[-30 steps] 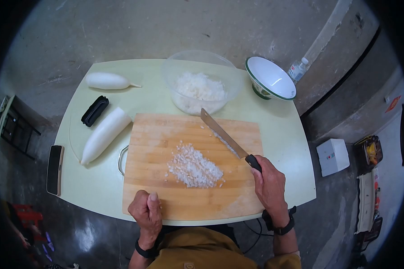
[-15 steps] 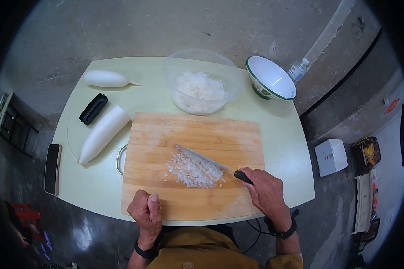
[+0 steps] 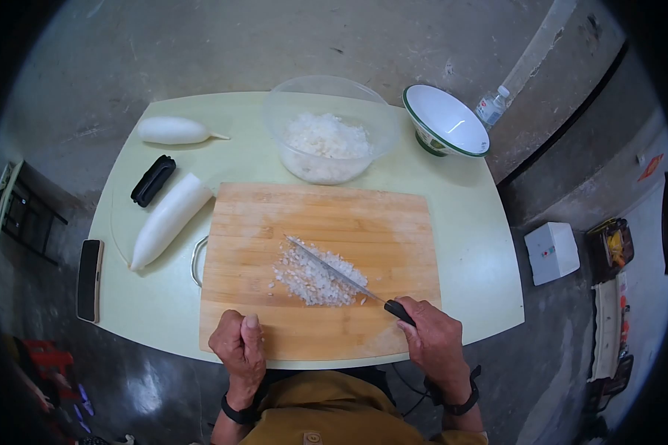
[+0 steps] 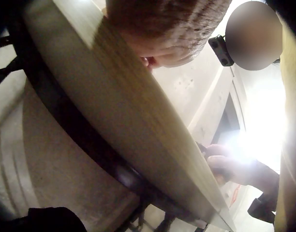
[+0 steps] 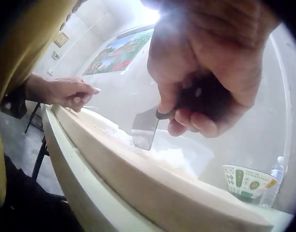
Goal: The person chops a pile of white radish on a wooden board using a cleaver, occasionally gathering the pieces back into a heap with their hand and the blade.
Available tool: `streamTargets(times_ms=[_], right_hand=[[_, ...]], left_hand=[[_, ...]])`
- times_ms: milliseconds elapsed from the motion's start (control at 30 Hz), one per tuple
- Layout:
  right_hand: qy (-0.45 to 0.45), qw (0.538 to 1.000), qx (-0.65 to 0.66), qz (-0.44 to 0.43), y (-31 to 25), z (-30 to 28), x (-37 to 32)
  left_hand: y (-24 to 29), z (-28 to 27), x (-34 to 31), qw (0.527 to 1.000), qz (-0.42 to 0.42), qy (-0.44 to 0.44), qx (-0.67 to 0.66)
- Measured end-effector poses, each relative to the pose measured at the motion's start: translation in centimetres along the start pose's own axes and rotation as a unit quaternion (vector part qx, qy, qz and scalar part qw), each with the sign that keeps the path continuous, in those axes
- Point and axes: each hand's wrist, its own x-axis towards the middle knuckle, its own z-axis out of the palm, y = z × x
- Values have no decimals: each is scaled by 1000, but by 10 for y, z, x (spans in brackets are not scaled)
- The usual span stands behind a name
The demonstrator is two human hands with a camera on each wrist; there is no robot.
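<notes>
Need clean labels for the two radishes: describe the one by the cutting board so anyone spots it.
Start at the wooden cutting board in the middle of the pale table. Along its left edge lies a long white radish, slanted, its blunt end at the board's far corner. Unlike the shorter radish at the table's far left, it shows no thin root tail.

Curled fingers: left hand, right hand

I see a pale green table on a stained concrete floor — a white box lies off its right edge, a landscape painting hangs on the pale wall.
</notes>
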Motion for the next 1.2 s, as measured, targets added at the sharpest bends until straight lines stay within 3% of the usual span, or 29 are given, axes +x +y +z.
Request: streamTargets(times_ms=[67, 167, 400, 533, 1200], right_hand=[[-20, 999, -27, 33, -6, -3, -2], [32, 999, 15, 28, -14, 2, -1], [-11, 999, 27, 34, -17, 11, 1], [8, 999, 31, 44, -16, 13, 2], [23, 997, 14, 77, -24, 16, -1]], left_hand=[[-1, 0, 0, 1000, -2, 3, -2], [-4, 0, -1, 1000, 1, 7, -6], [-1, -1, 1, 1000, 3, 4, 7], [-6, -1, 0, 998, 45, -1, 40], [-7, -1, 0, 998, 46, 7, 39]])
